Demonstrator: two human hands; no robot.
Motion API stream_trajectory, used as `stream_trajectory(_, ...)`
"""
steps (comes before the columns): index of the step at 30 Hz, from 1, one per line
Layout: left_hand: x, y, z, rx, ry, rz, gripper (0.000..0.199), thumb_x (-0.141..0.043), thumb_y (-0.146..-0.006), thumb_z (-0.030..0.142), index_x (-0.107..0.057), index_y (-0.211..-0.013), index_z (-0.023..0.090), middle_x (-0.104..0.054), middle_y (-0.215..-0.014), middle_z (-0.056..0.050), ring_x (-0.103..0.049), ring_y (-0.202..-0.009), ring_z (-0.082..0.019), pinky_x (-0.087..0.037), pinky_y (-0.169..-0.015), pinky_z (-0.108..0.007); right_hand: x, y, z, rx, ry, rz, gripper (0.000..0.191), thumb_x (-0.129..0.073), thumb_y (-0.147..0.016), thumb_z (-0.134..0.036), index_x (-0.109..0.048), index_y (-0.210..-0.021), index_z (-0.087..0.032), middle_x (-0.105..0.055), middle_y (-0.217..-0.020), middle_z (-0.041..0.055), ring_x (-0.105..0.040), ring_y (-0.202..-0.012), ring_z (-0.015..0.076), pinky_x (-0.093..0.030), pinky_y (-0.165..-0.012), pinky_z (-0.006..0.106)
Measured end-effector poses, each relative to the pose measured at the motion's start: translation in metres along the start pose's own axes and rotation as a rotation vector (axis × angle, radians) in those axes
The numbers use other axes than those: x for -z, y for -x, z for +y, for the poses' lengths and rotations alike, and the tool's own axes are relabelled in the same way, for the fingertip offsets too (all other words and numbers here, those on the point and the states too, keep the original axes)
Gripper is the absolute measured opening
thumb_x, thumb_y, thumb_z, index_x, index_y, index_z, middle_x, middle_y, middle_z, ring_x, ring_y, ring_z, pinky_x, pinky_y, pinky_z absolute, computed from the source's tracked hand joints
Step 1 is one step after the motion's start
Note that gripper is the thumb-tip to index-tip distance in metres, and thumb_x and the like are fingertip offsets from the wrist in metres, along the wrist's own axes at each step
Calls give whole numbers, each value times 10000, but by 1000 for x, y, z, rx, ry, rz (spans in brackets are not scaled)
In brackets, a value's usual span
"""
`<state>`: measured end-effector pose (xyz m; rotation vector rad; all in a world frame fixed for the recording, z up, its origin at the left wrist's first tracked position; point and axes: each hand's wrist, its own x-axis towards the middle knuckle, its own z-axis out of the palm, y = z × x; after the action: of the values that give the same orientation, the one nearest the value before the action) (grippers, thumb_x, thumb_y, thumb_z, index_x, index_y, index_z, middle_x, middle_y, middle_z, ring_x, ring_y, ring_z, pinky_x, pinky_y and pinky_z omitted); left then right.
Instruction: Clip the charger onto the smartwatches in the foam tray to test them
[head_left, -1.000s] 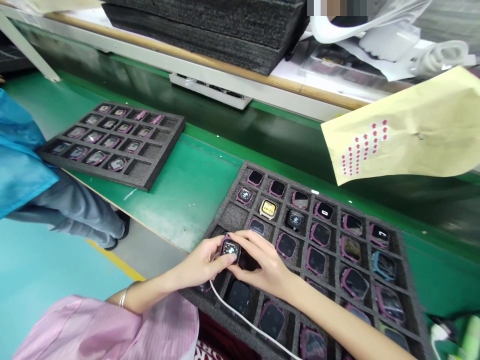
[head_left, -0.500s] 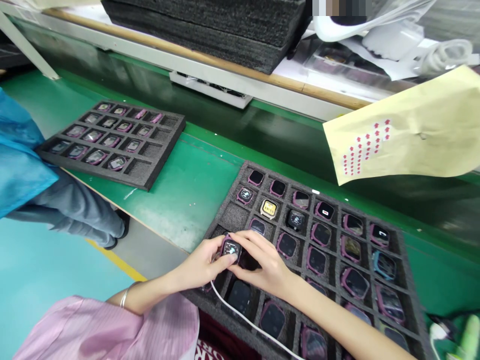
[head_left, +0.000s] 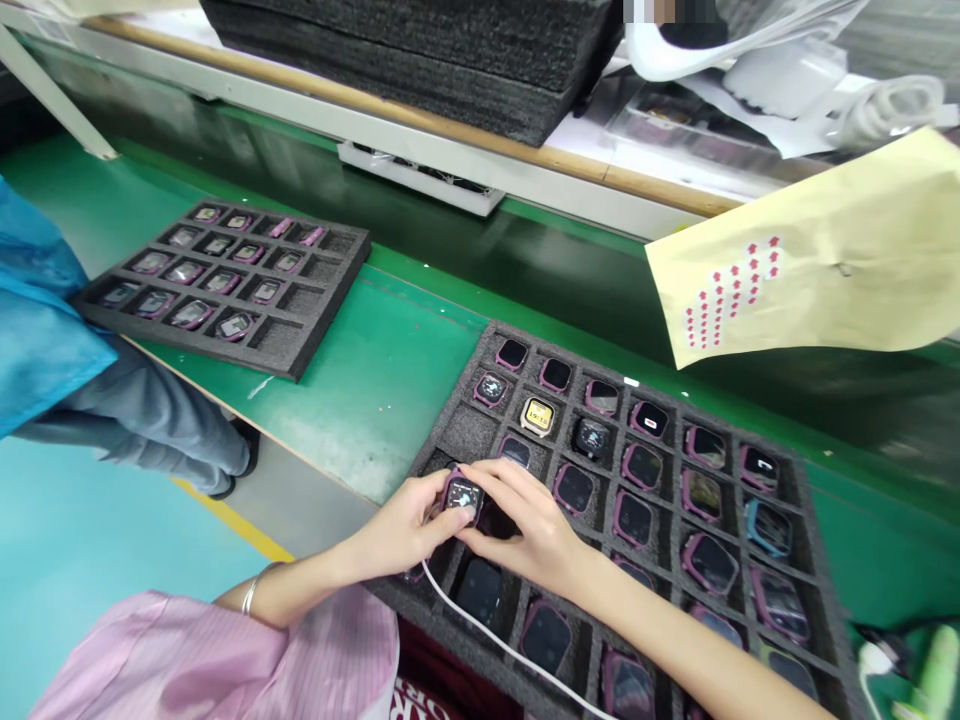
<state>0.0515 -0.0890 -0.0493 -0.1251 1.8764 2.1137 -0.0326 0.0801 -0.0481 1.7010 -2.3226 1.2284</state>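
Between my two hands is a smartwatch (head_left: 462,493) without a strap, its case purple and its dark screen lit with a watch face. My left hand (head_left: 409,520) grips it from the left, thumb pressed on the lower part of the screen. My right hand (head_left: 529,520) holds its right side between fingers and thumb. A white cable (head_left: 495,640) runs from beneath my left hand toward the lower right; its end is hidden. Below the hands lies a black foam tray (head_left: 461,430) of smartwatches, among them one with a yellow face (head_left: 538,416) and one with a blue case (head_left: 769,527).
Another foam tray (head_left: 322,300) of watches lies to the left on the green bench (head_left: 375,370). Beside it stands a person in a blue garment (head_left: 45,310). Yellow paper with red arrows (head_left: 810,260) hangs from the shelf at right. Black foam (head_left: 420,60) rests above.
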Motion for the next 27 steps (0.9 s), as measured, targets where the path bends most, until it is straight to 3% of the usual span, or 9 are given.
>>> stream_trajectory(4, 0, -1, -3, -93, -7, -27, 286, -560, -890, 370, -493, -1083, 171, -495, -849, 1, -461, -717, -117, -392, -652, -239, 12, -9, 3, 48, 53, -8, 444, -645, -810, -211, -524, -1234, -157, -606, -1062, 141, -599, -934, 266, -519, -789, 433)
stream_trajectory(6, 0, -1, -5, -78, 78, -69, 390, -636, -839, 401, -450, -1100, 177, -475, -844, 14, -439, -652, -87, -376, -591, -214, 17, -17, 9, 38, 36, 53, 412, -658, -807, -239, -551, -1199, -174, -608, -1022, 116, -601, -916, 257, -513, -789, 421)
stream_trajectory(9, -1, -2, -8, -10, 229, -22, 453, -630, -842, 434, -391, -1142, 193, -404, -704, 74, -328, -475, -37, -284, -444, -174, 17, -30, 23, -139, 30, 172, 360, -674, -818, -266, -569, -1153, -187, -602, -1006, 94, -603, -915, 242, -520, -784, 390)
stream_trajectory(12, -2, -1, -6, 23, 252, 34, 394, -580, -883, 414, -390, -1155, 202, -340, -629, 102, -269, -422, -29, -236, -391, -161, 14, -38, 29, -244, 184, 20, 347, -678, -823, -250, -580, -1143, -161, -609, -1043, 114, -593, -949, 268, -511, -816, 428)
stream_trajectory(16, -2, 2, 0, -4, 208, 6, 335, -594, -889, 346, -442, -1150, 201, -383, -710, 73, -304, -490, -26, -272, -431, -154, 29, -40, 14, -226, 385, -156, 316, -658, -846, -215, -604, -1144, -125, -597, -1139, 151, -563, -1028, 307, -471, -864, 460)
stream_trajectory(19, -5, 4, 5, -24, 225, -53, 293, -598, -889, 305, -468, -1127, 196, -441, -797, 44, -346, -558, -35, -291, -470, -156, 46, -33, 3, -291, 611, -287, 156, -647, -852, -220, -654, -966, -114, -625, -979, 137, -597, -922, 306, -481, -778, 450)
stream_trajectory(21, -9, 3, 8, -27, 248, -94, 265, -614, -877, 276, -483, -1088, 184, -468, -842, 29, -369, -602, -44, -308, -499, -160, 50, -25, 1, -350, 686, -379, 187, -684, -824, -248, -653, -937, -103, -615, -898, 131, -610, -843, 305, -492, -713, 436)
stream_trajectory(24, -17, -1, 9, 6, 276, -141, 255, -624, -863, 262, -488, -1059, 174, -473, -837, 26, -362, -592, -45, -284, -475, -162, 46, -15, 9, -384, 701, -417, 276, -703, -815, -300, -640, -983, -90, -594, -887, 128, -613, -798, 294, -506, -670, 418)
stream_trajectory(27, -19, -6, 5, 64, 265, -144, 253, -624, -851, 287, -481, -1027, 175, -491, -847, 22, -356, -536, -38, -259, -428, -170, 46, -10, 20, -382, 643, -355, 319, -739, -780, -324, -652, -987, -97, -594, -922, 133, -617, -813, 301, -522, -685, 442)
